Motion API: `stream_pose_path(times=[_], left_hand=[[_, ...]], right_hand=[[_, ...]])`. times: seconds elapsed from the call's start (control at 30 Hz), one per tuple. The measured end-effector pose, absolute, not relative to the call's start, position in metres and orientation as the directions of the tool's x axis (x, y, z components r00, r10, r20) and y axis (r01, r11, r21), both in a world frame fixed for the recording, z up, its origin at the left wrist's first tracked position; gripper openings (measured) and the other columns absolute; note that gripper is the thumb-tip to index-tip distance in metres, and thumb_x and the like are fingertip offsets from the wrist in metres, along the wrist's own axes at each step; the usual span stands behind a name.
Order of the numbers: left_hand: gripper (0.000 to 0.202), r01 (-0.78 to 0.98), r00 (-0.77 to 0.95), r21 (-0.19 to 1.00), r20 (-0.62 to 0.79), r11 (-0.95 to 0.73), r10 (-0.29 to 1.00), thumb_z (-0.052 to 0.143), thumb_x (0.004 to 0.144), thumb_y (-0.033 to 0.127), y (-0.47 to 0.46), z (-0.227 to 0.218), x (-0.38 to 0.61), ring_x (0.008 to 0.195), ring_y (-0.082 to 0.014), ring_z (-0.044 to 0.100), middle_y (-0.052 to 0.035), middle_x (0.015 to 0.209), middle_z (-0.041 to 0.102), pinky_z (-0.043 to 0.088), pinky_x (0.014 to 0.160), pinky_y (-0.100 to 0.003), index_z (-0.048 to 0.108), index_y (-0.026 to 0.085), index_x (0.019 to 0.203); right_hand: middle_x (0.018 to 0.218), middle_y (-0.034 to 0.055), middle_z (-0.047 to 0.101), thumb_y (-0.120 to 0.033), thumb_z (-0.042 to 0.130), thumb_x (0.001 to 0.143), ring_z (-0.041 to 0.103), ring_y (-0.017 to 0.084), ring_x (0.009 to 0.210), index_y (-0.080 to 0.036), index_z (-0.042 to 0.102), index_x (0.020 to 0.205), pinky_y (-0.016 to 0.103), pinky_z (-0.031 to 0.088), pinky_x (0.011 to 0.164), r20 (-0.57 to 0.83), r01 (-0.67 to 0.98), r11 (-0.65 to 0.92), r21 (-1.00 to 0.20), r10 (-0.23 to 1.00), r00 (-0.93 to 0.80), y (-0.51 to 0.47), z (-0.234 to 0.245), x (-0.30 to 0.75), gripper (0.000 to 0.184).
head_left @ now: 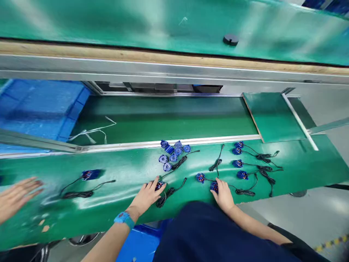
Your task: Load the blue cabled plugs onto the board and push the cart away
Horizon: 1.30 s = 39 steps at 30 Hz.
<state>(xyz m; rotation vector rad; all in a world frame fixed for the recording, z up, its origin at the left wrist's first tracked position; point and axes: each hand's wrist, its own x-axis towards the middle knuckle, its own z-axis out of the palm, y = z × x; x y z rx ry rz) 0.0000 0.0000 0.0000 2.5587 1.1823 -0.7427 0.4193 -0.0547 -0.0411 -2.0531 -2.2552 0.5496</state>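
Observation:
With my left hand point(147, 196), which wears a blue watch point(124, 218), I grip a small round blue housing point(159, 186) with coloured wires inside; thumb and fingers close around it on the table. Beside it lies a bundled black cable point(164, 197). My right hand point(225, 196) is closed on a similar blue housing point(214, 187), partly hidden by my fingers. Just left of that sits another wired blue housing point(200, 177). Beyond my left hand, several empty-looking blue housings point(173, 157) are clustered near a coiled black cable point(179, 163).
Several blue housings with cables point(238, 163) stand in a column at right. A bundled cable point(216, 164) lies mid-table. At left are a cabled blue housing point(91, 175) and another person's hand point(20, 196). A green shelf point(163, 25) carrying a black disc point(230, 39) crosses above.

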Motion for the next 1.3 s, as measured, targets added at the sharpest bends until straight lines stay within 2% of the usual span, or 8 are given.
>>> stream_pose_path(times=[0.3, 0.47, 0.57, 0.7, 0.83, 1.0, 1.2, 1.3], left_hand=[[0.064, 0.929, 0.336, 0.076, -0.586, -0.362, 0.737, 0.056, 0.096, 0.038, -0.014, 0.007, -0.005, 0.118, -0.0344, 0.059, -0.0211, 0.133, 0.053, 0.055, 0.089, -0.043, 0.034, 0.025, 0.155], [0.089, 0.947, 0.311, 0.142, -0.622, -0.287, 0.718, 0.082, 0.074, 0.044, 0.006, 0.011, -0.022, 0.117, -0.0372, 0.055, -0.018, 0.12, 0.055, 0.053, 0.093, -0.045, 0.041, 0.018, 0.148], [0.101, 0.947, 0.31, 0.132, -0.61, -0.292, 0.729, 0.088, 0.064, 0.047, 0.027, 0.008, -0.026, 0.122, -0.0384, 0.051, -0.0178, 0.127, 0.052, 0.052, 0.095, -0.046, 0.038, 0.023, 0.149], [0.113, 0.88, 0.46, 0.211, -0.601, -0.425, 0.654, 0.094, 0.058, 0.037, 0.045, 0.003, -0.019, 0.129, -0.0395, 0.049, -0.0162, 0.149, 0.041, 0.047, 0.102, -0.049, 0.032, 0.043, 0.152], [0.072, 0.833, 0.527, 0.205, -0.575, -0.514, 0.626, 0.075, 0.083, 0.037, 0.047, 0.002, -0.011, 0.124, -0.0361, 0.053, -0.0161, 0.15, 0.042, 0.049, 0.098, -0.049, 0.042, 0.045, 0.147], [0.047, 0.885, 0.429, 0.127, -0.592, -0.447, 0.682, 0.06, 0.094, 0.039, 0.017, 0.008, -0.014, 0.116, -0.035, 0.057, -0.0189, 0.132, 0.053, 0.053, 0.09, -0.047, 0.053, 0.031, 0.139], [0.048, 0.959, 0.249, 0.047, -0.614, -0.28, 0.749, 0.055, 0.095, 0.037, -0.03, 0.019, -0.022, 0.112, -0.034, 0.059, -0.0176, 0.12, 0.057, 0.055, 0.086, -0.046, 0.05, 0.024, 0.141], [0.052, 0.966, 0.234, 0.068, -0.638, -0.249, 0.734, 0.062, 0.091, 0.042, -0.045, 0.02, -0.027, 0.11, -0.0332, 0.06, -0.0167, 0.117, 0.059, 0.056, 0.084, -0.042, 0.053, 0.02, 0.137]], right_hand=[[0.12, 0.014, 0.066, -0.016, 0.056, 0.09, 0.059, 0.027, 0.115, -0.018, 0.06, 0.122, 0.049, 0.05, 0.101, -0.182, 0.796, 0.21, -0.567, 0.911, -0.371, -0.072, -0.028, 0.431, 0.032], [0.12, 0.0128, 0.063, -0.011, 0.059, 0.079, 0.059, 0.026, 0.115, -0.02, 0.055, 0.131, 0.048, 0.05, 0.103, -0.294, 0.685, 0.131, -0.716, 0.834, -0.468, -0.063, -0.031, 0.403, 0.053], [0.117, 0.0113, 0.06, -0.013, 0.054, 0.077, 0.059, 0.025, 0.112, -0.019, 0.03, 0.153, 0.046, 0.049, 0.105, -0.373, 0.688, -0.064, -0.723, 0.874, -0.311, -0.058, -0.036, 0.38, 0.08], [0.114, 0.0094, 0.059, -0.029, 0.063, 0.079, 0.06, 0.026, 0.111, -0.016, 0.003, 0.16, 0.044, 0.047, 0.107, -0.486, 0.694, -0.289, -0.659, 0.869, -0.099, -0.052, -0.03, 0.353, 0.102], [0.122, 0.0153, 0.056, -0.054, 0.068, 0.08, 0.053, 0.033, 0.122, -0.011, 0.003, 0.16, 0.047, 0.045, 0.107, -0.553, 0.787, -0.354, -0.505, 0.833, 0.02, -0.031, -0.017, 0.33, 0.111], [0.126, 0.0173, 0.056, -0.024, 0.047, 0.092, 0.051, 0.032, 0.122, -0.014, 0.019, 0.159, 0.043, 0.048, 0.101, -0.582, 0.925, -0.164, -0.344, 0.81, -0.073, -0.001, -0.008, 0.31, 0.073], [0.128, 0.0141, 0.054, -0.002, 0.036, 0.085, 0.05, 0.031, 0.119, -0.032, -0.001, 0.162, 0.039, 0.054, 0.082, -0.685, 0.987, 0.018, -0.16, 0.718, -0.124, -0.01, -0.007, 0.315, 0.09], [0.127, 0.0152, 0.053, 0.001, 0.033, 0.083, 0.051, 0.031, 0.118, -0.031, -0.014, 0.16, 0.037, 0.054, 0.079, -0.682, 0.99, 0.01, -0.143, 0.724, -0.106, -0.017, -0.009, 0.319, 0.095]])
